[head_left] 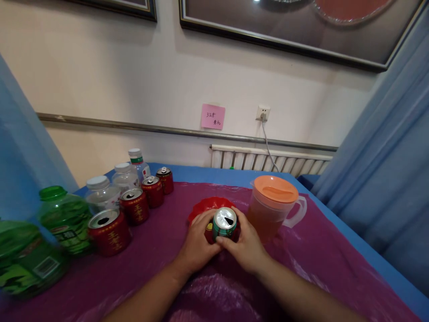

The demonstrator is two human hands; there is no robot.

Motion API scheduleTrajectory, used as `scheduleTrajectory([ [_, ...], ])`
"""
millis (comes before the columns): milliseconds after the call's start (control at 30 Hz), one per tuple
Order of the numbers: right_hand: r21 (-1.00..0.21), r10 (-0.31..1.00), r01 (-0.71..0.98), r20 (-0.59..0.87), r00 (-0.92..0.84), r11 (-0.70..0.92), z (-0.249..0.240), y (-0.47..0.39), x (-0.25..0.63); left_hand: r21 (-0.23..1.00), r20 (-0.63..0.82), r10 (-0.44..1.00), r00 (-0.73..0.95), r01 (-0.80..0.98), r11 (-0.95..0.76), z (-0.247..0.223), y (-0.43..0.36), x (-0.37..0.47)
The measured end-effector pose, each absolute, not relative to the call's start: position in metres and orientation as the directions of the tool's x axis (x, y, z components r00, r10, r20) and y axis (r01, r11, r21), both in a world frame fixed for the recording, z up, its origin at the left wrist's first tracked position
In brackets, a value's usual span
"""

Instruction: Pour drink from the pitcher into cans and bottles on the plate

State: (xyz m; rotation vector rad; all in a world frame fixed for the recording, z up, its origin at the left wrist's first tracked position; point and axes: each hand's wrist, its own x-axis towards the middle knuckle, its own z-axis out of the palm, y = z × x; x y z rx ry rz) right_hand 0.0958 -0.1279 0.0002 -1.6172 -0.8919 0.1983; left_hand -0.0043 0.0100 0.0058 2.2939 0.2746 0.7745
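My left hand (201, 239) and my right hand (248, 241) close around an opened green drink can (225, 226) from both sides. It stands upright, its silver top with a dark mouth hole facing me. Behind it and partly hidden by my hands lies a red scalloped dish (208, 203). A bit of red with a yellow patch shows between my left hand and the can; I cannot make out what it is. Just right of my right hand is a clear pitcher (264, 214) of amber liquid, topped by an orange lid (275, 189).
Several red cans (110, 237) line the left side. Behind them stand clear bottles with white caps (98, 182) and green plastic bottles (65, 223). Purple plastic sheeting (161, 264) covers the blue table. A radiator (244, 160) and wall rail (150, 128) run behind; blue curtains (385, 179) hang at the sides.
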Motion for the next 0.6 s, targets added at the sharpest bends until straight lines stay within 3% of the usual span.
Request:
scheduleTrajectory([
  [367, -0.897, 0.588, 0.440, 0.332, 0.738, -0.045, 0.027, -0.198, 0.090, 0.581, 0.512, 0.195, 0.836, -0.170, -0.796, -0.007, 0.023, -0.003],
  [500, -0.918, 0.510, 0.379, 0.273, 0.816, -0.114, 0.016, -0.258, 0.098, 0.536, 0.545, 0.198, 0.815, -0.157, -0.829, -0.011, 0.026, -0.001],
  [600, -0.921, 0.377, 0.334, 0.242, 0.894, -0.201, 0.007, -0.295, 0.122, 0.516, 0.565, 0.241, 0.789, -0.109, -0.850, -0.009, 0.025, -0.001],
])
